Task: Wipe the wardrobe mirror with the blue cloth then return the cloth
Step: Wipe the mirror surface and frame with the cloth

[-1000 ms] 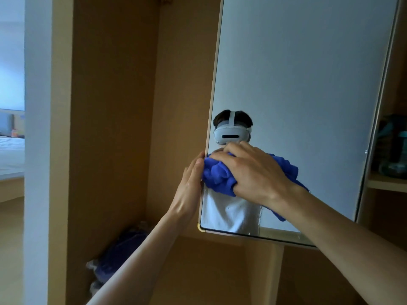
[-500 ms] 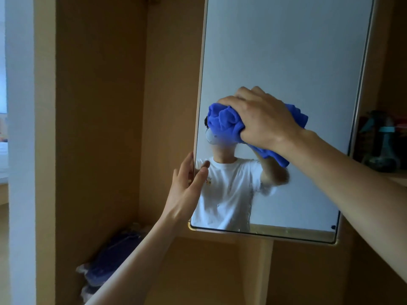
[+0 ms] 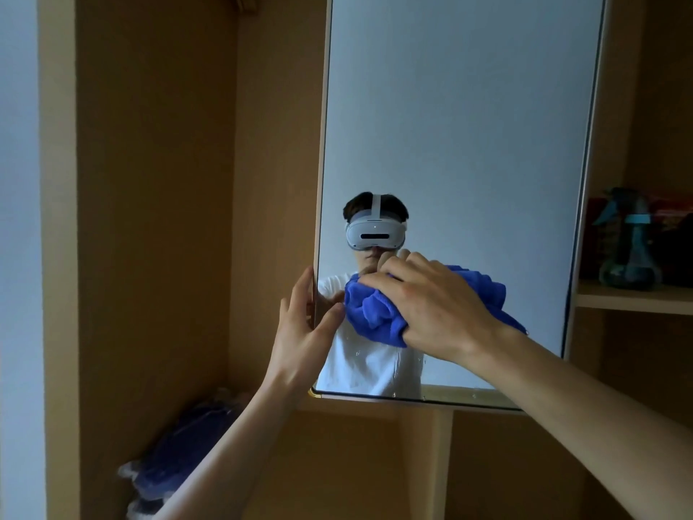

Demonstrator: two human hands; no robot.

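The wardrobe mirror point(image 3: 461, 125) is a tall framed panel in the middle of the view. My right hand point(image 3: 435, 305) grips the bunched blue cloth point(image 3: 375, 309) and presses it against the lower left part of the glass. My left hand point(image 3: 303, 324) holds the mirror's left edge, thumb on the glass and fingers behind the frame. Water drops show on the glass below the cloth. The mirror reflects a person in a white shirt wearing a headset.
The wooden wardrobe point(image 3: 157, 182) surrounds the mirror. A blue bundle in clear plastic point(image 3: 176, 456) lies on the lower left shelf. On the right shelf point(image 3: 633, 298) stands a teal spray bottle point(image 3: 630, 249).
My right hand moved the cloth up the mirror, then back down to the lower left. My left hand stayed on the mirror's left edge.
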